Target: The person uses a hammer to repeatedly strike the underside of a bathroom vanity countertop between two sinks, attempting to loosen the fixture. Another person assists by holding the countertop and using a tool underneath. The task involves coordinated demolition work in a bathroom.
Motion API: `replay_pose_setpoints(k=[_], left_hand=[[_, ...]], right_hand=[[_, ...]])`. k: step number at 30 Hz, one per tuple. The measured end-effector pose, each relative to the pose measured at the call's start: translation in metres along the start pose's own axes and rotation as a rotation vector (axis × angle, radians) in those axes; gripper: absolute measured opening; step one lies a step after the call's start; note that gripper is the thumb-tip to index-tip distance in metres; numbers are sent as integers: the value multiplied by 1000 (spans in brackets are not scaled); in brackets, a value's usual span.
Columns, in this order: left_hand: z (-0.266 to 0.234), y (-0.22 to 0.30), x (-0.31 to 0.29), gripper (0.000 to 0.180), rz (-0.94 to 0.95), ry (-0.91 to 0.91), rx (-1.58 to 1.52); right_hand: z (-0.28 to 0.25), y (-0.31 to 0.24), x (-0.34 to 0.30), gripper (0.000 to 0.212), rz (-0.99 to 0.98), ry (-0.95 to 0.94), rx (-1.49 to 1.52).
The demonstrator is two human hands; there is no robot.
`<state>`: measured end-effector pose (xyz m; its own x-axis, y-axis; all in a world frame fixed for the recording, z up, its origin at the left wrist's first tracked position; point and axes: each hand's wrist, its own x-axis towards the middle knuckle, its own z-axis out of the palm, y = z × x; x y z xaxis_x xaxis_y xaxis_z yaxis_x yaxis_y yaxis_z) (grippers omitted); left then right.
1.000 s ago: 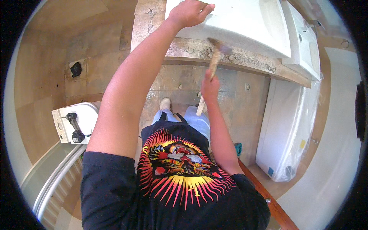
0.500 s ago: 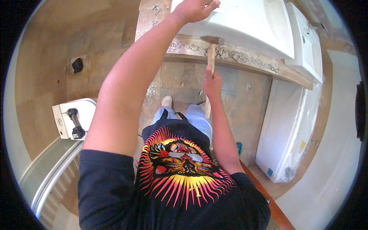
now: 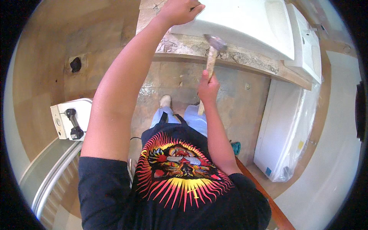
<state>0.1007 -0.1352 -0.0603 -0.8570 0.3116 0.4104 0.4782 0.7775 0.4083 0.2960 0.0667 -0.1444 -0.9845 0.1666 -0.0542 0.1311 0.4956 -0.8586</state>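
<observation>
My right hand [image 3: 209, 90] is closed round the wooden handle of a hammer [image 3: 211, 63]. The hammer's dark metal head hangs tilted just over the rough, mortar-crusted ledge [image 3: 253, 57]; I cannot tell whether it touches. Beyond the ledge lies a large white basin-like fixture [image 3: 237, 23] with a smooth rim. At the fixture's left end is my left hand [image 3: 181, 11], its fingers curled and the arm stretched far forward. What those fingers grip, if anything, is hidden.
A cordless drill [image 3: 74, 123] lies on a white fixture [image 3: 85, 109] at left. To the right stands a plastic-wrapped white unit [image 3: 280, 130], below another white fixture [image 3: 306, 46]. The tiled floor has a dark hole [image 3: 75, 64], and a teal tool [image 3: 236, 147] sits by my right side.
The hammer head has come up from the ledge and tilted. My right hand has shifted slightly left and nearer to me, while my left hand has moved left with its fingers more curled.
</observation>
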Motion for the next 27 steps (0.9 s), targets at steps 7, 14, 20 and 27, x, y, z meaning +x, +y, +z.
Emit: replay_pose_setpoints(k=[7,14,20,27], left_hand=[[2,0,2,34,6,-23,-52],[0,5,2,37,-36,-12,-55],[6,-3,0,37,-39,36,-47],[9,-11,3,43,-15,77,-141]], right_hand=[[-13,9,13,47,76,-59,-167],[-3,16,3,45,-9,-48,-215],[-22,-16,3,47,-103,8,76],[-4,-5,24,49,-70,-49,-136]])
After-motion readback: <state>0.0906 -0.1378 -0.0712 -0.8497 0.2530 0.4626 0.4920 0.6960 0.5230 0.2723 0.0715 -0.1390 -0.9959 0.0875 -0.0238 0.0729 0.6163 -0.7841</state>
